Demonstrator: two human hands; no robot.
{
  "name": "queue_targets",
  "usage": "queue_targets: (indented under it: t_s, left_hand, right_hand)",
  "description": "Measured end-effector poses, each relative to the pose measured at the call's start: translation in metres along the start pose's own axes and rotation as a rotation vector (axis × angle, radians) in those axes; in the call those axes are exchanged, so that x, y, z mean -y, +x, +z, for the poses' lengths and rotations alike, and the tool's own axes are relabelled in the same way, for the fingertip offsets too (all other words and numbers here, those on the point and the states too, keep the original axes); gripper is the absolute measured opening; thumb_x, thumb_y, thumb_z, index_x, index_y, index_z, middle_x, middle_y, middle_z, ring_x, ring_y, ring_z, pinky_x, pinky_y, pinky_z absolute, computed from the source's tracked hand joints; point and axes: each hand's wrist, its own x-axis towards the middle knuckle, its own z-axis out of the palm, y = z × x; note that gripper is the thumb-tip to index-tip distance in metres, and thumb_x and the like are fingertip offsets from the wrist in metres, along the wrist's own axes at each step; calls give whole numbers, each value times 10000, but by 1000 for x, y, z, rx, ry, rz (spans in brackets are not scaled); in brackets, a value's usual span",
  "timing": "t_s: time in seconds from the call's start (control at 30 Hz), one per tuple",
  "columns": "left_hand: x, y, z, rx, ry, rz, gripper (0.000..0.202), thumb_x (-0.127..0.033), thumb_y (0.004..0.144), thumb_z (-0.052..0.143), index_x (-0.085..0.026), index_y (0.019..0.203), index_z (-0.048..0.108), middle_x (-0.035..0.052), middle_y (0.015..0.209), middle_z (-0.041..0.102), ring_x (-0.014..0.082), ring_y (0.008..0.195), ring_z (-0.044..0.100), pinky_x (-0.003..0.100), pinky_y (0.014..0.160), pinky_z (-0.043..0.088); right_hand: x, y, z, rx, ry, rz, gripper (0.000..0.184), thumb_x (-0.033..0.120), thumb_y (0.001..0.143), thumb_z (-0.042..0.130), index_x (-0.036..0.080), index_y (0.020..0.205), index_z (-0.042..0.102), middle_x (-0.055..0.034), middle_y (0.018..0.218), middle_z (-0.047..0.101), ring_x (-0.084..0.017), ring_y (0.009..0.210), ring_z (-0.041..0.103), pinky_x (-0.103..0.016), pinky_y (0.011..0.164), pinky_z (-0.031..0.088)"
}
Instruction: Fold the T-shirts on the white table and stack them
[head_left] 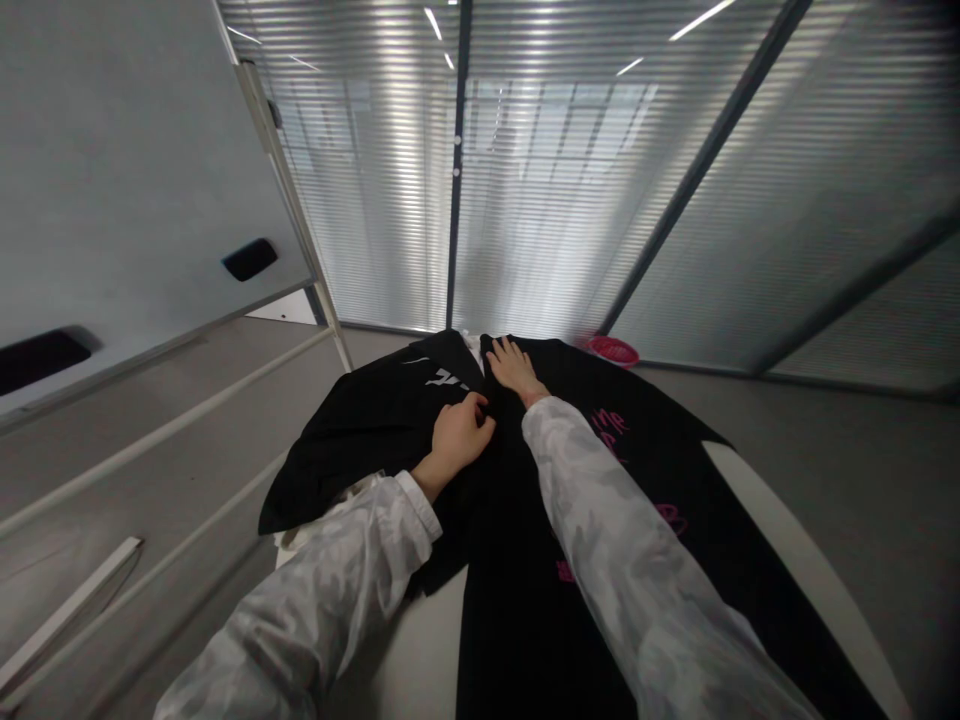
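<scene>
A black garment with pink lettering (645, 470) lies spread over a white table (780, 540). Beside it on the left is another black garment with white lettering (375, 420). My left hand (459, 436) is closed, pinching the black cloth near the seam between the two. My right hand (513, 368) lies flat and open on the black garment at the far end, fingers stretched out. Both arms wear pale camouflage sleeves.
A red round object (613, 350) sits at the table's far edge. Glass walls with blinds (540, 180) stand beyond. A whiteboard on a white frame (135, 180) leans at the left, with an eraser (250, 259) on it. Grey floor surrounds the table.
</scene>
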Motion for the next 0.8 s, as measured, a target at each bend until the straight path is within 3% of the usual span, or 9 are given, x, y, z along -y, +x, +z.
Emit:
queue_targets:
  t_s: [0.07,0.17,0.33,0.5,0.63,0.7,0.8]
  left_hand:
    - [0,0,0,-4,-6,-10,293,-286,1010,690,-234,1298,695,21,1029,823,234,982,787,352,957,536]
    - [1,0,1,-42,-25,-15,269,-258,1007,685,-242,1276,697,18,1029,815,234,993,783,359,981,527]
    - [2,0,3,-114,-78,-49,231,-268,1059,645,-254,1286,683,29,1052,814,227,989,781,347,931,525]
    - [2,0,5,-114,1,-30,230,-344,1084,644,-231,1277,699,52,1067,822,249,1020,776,363,940,497]
    - [1,0,5,-49,139,21,354,-573,1009,733,-220,995,754,66,953,810,287,989,760,383,925,477]
    - [1,0,5,-35,177,37,374,-581,1014,716,-226,903,745,64,924,803,283,966,753,373,896,469]
    - [2,-1,6,-68,160,8,350,-552,1058,654,-230,962,752,59,927,805,266,921,750,352,831,458]
  right_hand:
    - [0,-2,-7,-49,-7,-23,600,422,1163,382,200,1716,450,-139,1834,313,-338,1695,298,-624,1367,231]
    - [-6,-18,-20,-104,-34,-173,601,436,1158,379,198,1701,474,-121,1819,357,-301,1686,329,-562,1375,260]
    - [-31,-89,-36,-27,-95,-354,692,572,1147,382,208,1734,420,-112,1835,320,-310,1690,326,-553,1369,299]
    - [-63,-170,-47,62,-213,-275,759,641,1140,349,210,1765,359,-121,1837,309,-324,1705,291,-571,1375,275]
    - [-88,-217,-64,47,-240,-155,829,690,1129,344,177,1779,317,-122,1850,269,-322,1712,269,-538,1380,271]
    - [-99,-237,-73,42,-261,-83,830,693,1127,348,179,1778,322,-117,1856,251,-324,1712,268,-528,1378,272]
    - [-110,-262,-79,29,-305,20,787,667,1135,348,206,1773,340,-104,1852,273,-311,1708,276,-532,1375,269]
